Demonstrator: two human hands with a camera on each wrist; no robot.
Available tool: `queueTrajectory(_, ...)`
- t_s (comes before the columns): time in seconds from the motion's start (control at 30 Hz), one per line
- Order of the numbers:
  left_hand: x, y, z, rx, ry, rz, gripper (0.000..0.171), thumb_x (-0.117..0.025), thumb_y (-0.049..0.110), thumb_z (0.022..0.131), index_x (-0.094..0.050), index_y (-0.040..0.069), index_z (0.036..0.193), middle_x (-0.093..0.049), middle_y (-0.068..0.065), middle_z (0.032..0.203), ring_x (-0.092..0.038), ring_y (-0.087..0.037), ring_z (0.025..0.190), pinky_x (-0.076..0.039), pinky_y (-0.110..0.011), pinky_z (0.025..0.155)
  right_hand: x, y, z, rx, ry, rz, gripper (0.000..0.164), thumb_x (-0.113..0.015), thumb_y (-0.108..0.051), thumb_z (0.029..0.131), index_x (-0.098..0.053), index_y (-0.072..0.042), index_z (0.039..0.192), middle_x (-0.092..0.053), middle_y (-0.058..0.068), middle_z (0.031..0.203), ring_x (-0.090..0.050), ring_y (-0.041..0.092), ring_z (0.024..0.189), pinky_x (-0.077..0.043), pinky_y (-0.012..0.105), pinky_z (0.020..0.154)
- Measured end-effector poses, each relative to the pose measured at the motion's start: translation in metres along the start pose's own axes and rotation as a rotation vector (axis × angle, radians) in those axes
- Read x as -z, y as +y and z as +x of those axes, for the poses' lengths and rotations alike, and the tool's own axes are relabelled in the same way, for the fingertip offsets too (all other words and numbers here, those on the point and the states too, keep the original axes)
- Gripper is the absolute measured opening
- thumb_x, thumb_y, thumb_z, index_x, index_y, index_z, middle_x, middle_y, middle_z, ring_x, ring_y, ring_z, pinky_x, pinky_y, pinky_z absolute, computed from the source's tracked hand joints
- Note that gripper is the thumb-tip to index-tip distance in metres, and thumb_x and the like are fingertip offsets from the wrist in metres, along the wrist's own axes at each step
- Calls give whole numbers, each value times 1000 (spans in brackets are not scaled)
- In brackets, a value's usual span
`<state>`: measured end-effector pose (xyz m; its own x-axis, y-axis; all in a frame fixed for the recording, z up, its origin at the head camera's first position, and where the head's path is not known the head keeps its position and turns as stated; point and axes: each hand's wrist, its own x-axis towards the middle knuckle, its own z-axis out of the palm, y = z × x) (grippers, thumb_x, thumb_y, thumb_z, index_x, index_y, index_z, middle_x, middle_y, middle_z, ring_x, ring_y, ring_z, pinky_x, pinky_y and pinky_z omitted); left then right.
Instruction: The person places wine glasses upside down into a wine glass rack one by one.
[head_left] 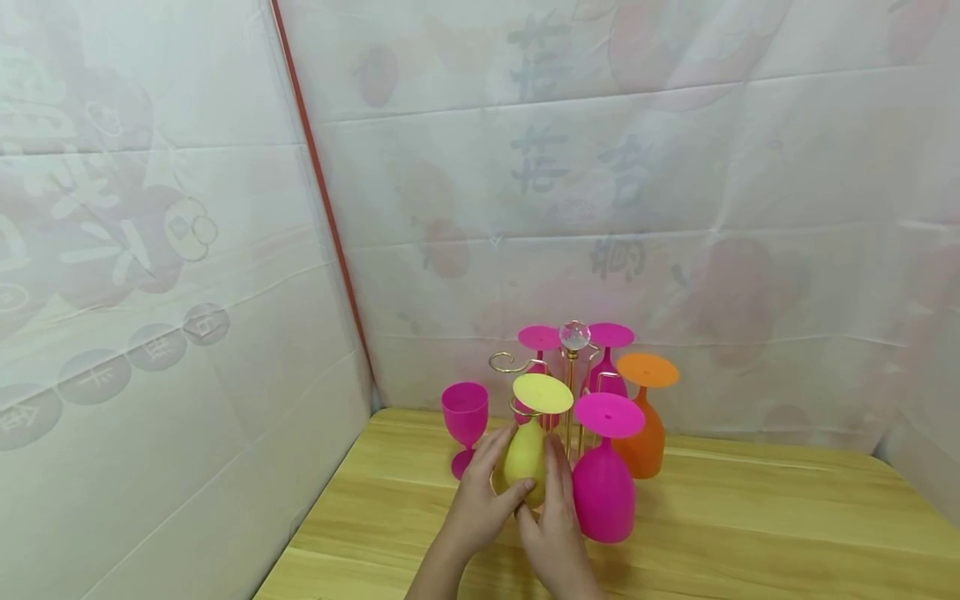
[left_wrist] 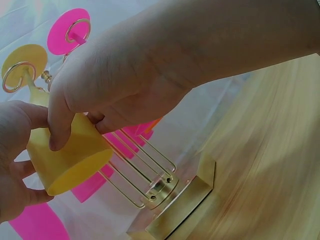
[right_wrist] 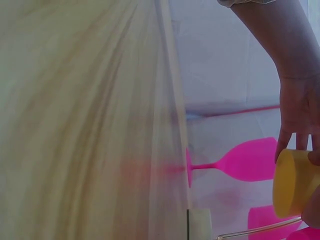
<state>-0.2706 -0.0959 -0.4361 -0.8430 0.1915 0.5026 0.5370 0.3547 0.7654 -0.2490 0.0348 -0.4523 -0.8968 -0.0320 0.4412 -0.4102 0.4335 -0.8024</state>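
A yellow plastic goblet [head_left: 527, 460] hangs upside down, its stem at a gold wire ring of a metal stemware rack [head_left: 572, 371]. My left hand [head_left: 477, 508] grips its bowl from the left, thumb across the front. On the bowl's right side, my right hand [head_left: 553, 529] holds it too, its thumb close to the left thumb. In the left wrist view, the yellow bowl [left_wrist: 75, 155] shows its open rim facing down toward the rack's base. Just right of my right hand hangs an upside-down magenta goblet [head_left: 604, 492].
An orange goblet [head_left: 643, 442] and two more magenta ones hang upside down around the rack, topped by a clear crystal ball [head_left: 574, 335]. Left of the rack, a magenta goblet [head_left: 465, 412] stands upright on the wooden table [head_left: 757, 517]. Printed white sheeting [head_left: 465, 183] encloses the back and left.
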Motion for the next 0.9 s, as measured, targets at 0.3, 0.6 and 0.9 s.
queueTrajectory(0.3, 1, 0, -1, 10, -6, -3, 69, -70, 30, 91, -40, 16, 151, -42, 1, 152, -40, -25, 141, -39, -48, 111, 0, 0, 0, -7, 0, -3, 93, -67, 1, 88, -7, -9, 158, -7, 18, 163, -15, 43, 148, -36, 49, 103)
queueTrajectory(0.6, 0, 1, 0, 10, 10, -22, 70, -74, 19, 87, -42, 16, 149, -44, 2, 150, -42, -23, 139, -39, -46, 111, 0, -2, -1, -5, 11, -8, 91, -69, 1, 87, -11, -7, 157, -8, 17, 163, -19, 42, 148, -38, 47, 102)
queueTrajectory(0.9, 0, -1, 1, 59, 14, -81, 73, -76, 14, 83, -43, 18, 148, -46, 6, 147, -42, -22, 137, -38, -60, 107, 0, 0, -1, 28, 22, -11, 94, -69, 5, 83, -13, -8, 157, -10, 19, 162, -22, 42, 146, -47, 49, 97)
